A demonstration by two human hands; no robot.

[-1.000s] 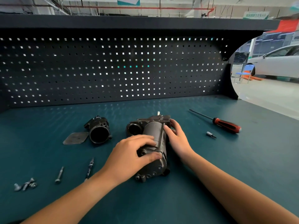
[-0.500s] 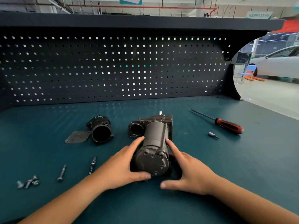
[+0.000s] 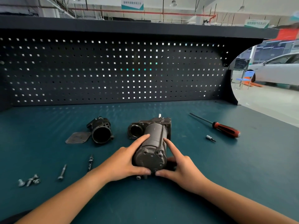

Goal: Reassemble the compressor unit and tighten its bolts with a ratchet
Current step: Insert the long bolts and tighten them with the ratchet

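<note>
Flanking compressor: loose housing, bolts, screwdriver

Teal bench top, matte, lightly scuffed. Dark pegboard behind, light through square holes. Dark shelf overhead. Ceiling: red pipe, hanging lamps. Right opening: pale floor, white car, blue chair.

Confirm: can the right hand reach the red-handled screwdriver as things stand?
Probably yes. The screwdriver lies in the open, right of the compressor, with only a small bit beside it. But the right hand holds the compressor and would have to let go.
</note>
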